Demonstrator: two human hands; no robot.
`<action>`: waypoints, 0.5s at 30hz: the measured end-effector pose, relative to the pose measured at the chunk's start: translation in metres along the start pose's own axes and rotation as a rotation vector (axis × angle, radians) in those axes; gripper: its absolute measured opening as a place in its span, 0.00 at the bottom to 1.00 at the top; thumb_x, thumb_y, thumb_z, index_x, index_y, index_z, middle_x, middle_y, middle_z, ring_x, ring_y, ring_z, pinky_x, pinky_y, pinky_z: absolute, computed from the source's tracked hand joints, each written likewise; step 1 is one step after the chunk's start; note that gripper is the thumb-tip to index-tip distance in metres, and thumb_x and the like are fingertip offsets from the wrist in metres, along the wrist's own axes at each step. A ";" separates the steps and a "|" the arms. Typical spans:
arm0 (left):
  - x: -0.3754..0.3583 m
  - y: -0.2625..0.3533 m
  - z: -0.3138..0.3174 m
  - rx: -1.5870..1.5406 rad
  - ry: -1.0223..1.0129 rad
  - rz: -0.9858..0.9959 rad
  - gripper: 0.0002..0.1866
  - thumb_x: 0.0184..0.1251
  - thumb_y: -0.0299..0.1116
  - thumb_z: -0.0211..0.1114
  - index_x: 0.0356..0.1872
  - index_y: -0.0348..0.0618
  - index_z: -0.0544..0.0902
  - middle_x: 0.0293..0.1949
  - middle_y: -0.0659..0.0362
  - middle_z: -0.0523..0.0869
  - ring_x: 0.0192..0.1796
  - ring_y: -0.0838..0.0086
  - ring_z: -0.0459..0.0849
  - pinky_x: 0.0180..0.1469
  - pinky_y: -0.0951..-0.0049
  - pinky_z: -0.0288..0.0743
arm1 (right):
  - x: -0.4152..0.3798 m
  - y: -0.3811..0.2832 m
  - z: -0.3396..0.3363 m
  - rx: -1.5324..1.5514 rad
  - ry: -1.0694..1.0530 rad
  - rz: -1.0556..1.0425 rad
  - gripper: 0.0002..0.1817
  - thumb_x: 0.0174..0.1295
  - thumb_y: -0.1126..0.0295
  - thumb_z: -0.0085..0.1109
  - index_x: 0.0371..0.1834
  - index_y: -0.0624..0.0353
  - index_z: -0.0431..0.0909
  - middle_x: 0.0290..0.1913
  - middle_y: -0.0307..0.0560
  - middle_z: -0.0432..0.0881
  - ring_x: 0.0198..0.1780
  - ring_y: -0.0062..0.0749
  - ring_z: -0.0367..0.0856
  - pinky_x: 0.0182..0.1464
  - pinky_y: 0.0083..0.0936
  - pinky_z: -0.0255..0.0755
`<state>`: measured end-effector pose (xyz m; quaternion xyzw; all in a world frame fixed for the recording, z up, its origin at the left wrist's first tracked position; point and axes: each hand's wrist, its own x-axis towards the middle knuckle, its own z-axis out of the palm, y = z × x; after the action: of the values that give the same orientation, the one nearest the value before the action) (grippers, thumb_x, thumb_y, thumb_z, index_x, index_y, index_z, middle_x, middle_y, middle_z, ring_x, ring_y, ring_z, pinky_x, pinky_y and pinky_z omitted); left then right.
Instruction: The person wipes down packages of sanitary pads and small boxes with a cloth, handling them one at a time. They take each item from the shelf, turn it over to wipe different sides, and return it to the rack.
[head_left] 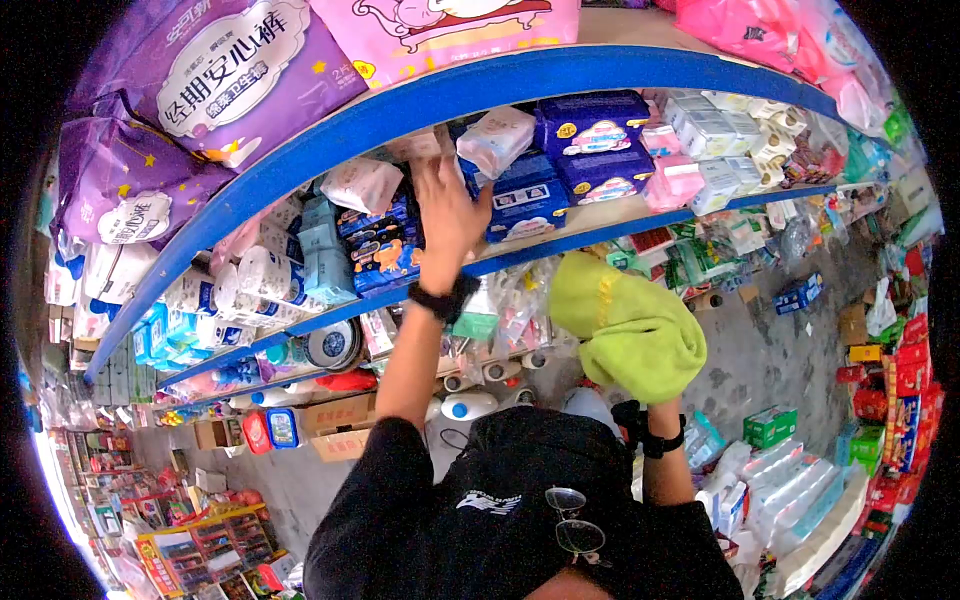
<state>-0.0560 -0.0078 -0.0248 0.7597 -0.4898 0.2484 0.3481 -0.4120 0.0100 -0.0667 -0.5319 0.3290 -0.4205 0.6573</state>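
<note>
My left hand (450, 208) reaches into the middle shelf with its fingers stretched out, in a gap between packs. Its fingertips are right at a pale pink pack (415, 145) at the back. To its right are a white-and-pink pack (497, 142) and dark blue boxes (527, 200); to its left, another pale pack (362, 186) rests on dark blue packs (383, 240). My right hand (662, 415) holds a bunched lime-green towel (640, 335), which hides its fingers. The towel hangs in front of the lower shelf.
A blue shelf edge (480, 82) curves above my left hand, with large purple packs (225, 75) on top. Tissue rolls (270, 275) stand at the left. Bottles (468, 405) and a cardboard box (340, 425) are low down. Wrapped goods (795, 490) lie at the right.
</note>
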 end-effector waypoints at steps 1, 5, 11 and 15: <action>0.014 0.000 0.008 -0.058 0.003 0.037 0.36 0.46 0.42 0.69 0.53 0.31 0.65 0.49 0.38 0.69 0.53 0.42 0.67 0.54 0.55 0.64 | -0.002 -0.001 -0.001 0.000 0.001 0.000 0.28 0.54 0.69 0.61 0.58 0.62 0.64 0.57 0.47 0.69 0.55 0.35 0.70 0.58 0.31 0.65; 0.042 0.002 0.028 -0.011 -0.301 -0.067 0.42 0.44 0.42 0.70 0.57 0.30 0.60 0.52 0.36 0.69 0.56 0.41 0.65 0.56 0.54 0.64 | -0.008 -0.003 -0.006 -0.007 0.013 -0.005 0.28 0.54 0.69 0.61 0.58 0.62 0.64 0.57 0.47 0.69 0.56 0.35 0.70 0.58 0.31 0.65; 0.028 0.011 -0.009 -0.221 0.117 -0.107 0.41 0.47 0.39 0.70 0.59 0.31 0.58 0.52 0.38 0.70 0.42 0.50 0.78 0.42 0.59 0.74 | -0.014 -0.010 -0.007 -0.047 0.015 -0.062 0.28 0.54 0.69 0.61 0.59 0.62 0.64 0.57 0.47 0.69 0.56 0.35 0.70 0.58 0.31 0.65; -0.030 0.078 -0.082 -0.975 -0.043 -0.440 0.45 0.45 0.34 0.74 0.61 0.31 0.56 0.55 0.46 0.69 0.54 0.62 0.72 0.51 0.67 0.71 | -0.002 -0.025 0.033 -0.195 -0.073 -0.255 0.28 0.54 0.69 0.61 0.59 0.62 0.64 0.58 0.47 0.69 0.56 0.35 0.70 0.58 0.31 0.65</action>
<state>-0.1428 0.0513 0.0278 0.5995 -0.3846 -0.1026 0.6943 -0.3886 0.0235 -0.0353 -0.6455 0.2738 -0.4470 0.5555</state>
